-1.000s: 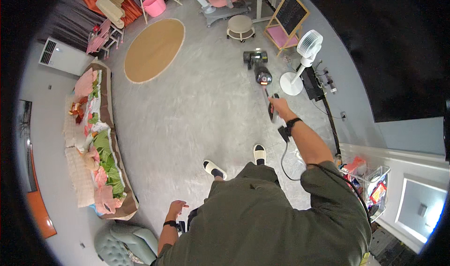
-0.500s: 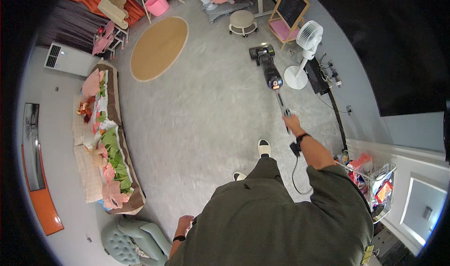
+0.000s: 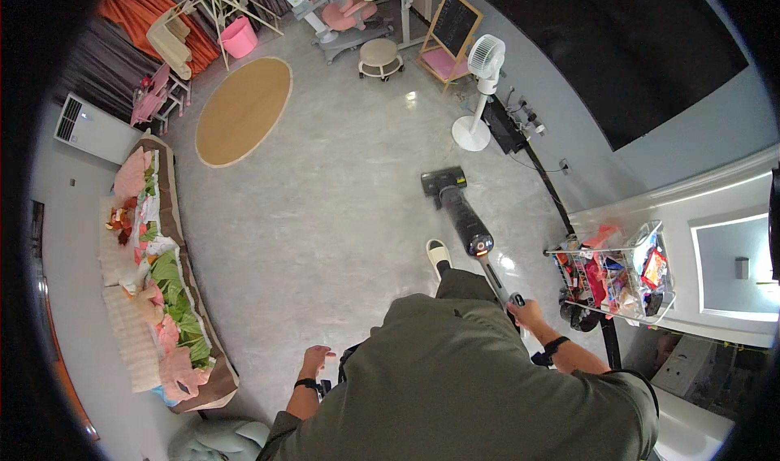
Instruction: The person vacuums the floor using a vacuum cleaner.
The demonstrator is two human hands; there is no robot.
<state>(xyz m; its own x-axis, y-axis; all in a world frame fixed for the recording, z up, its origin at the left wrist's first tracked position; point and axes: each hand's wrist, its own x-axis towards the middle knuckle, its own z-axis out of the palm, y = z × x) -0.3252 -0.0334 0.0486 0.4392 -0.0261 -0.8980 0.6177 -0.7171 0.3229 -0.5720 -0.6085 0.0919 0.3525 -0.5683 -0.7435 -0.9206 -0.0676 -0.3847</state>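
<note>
My right hand (image 3: pixel 526 313) is wrapped round the handle of a dark cordless floor cleaner (image 3: pixel 467 221). Its long grey stick slants down and forward to a black body with a lit round display, and its wide head lies flat on the grey floor (image 3: pixel 325 233). Hanging at my left side, my left hand (image 3: pixel 315 359) has loosely bent fingers, apart, with nothing visible in them. A pale slipper (image 3: pixel 438 251) on one foot shows just left of the cleaner; the other foot cannot be made out.
A white standing fan (image 3: pixel 473 132) and a small chalkboard easel (image 3: pixel 451 34) stand ahead right. Nearer right is a wire cart (image 3: pixel 617 274) full of packages. A sofa (image 3: pixel 183 315) lines the left wall. Beyond lie a round tan rug (image 3: pixel 244 112) and a wheeled stool (image 3: pixel 379 57).
The floor cleaner has been drawn back toward me, its head leaving the fan's side. My right hand has come nearer my body. The view has shifted, showing more of the wire cart.
</note>
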